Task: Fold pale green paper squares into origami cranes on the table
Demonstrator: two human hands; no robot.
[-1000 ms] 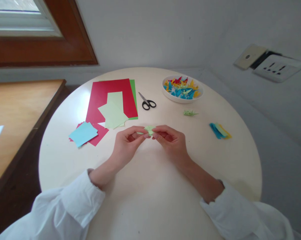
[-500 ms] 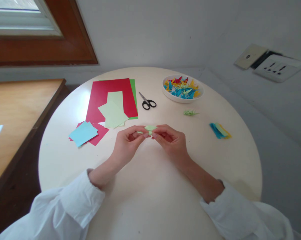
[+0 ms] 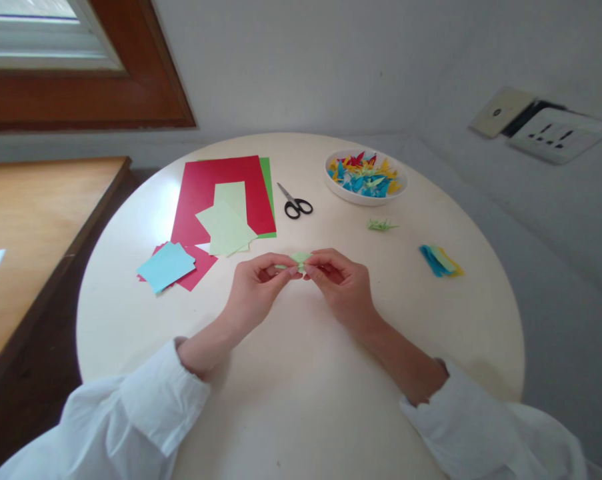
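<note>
Left hand (image 3: 261,283), right hand (image 3: 343,283): both nearly closed, fingertips pinching green paper (image 3: 301,258) between them, mid-table. Scissors (image 3: 297,205) at 12 o'clock of paper, bowl (image 3: 365,200) at 1. No readable writing.

My round cream table (image 3: 301,413) carries a red sheet (image 3: 201,200) over a green sheet (image 3: 267,187) on the left, with pale green pieces (image 3: 231,223) lying across the red one. Nearer me, light blue squares (image 3: 167,267) overlap red pieces (image 3: 201,263). Black-handled scissors (image 3: 295,203) rest near the green sheet. To the right sit a white dish (image 3: 351,199) of small folded papers, a little green clump (image 3: 381,226) and a blue, green and yellow bundle (image 3: 441,261).
</note>
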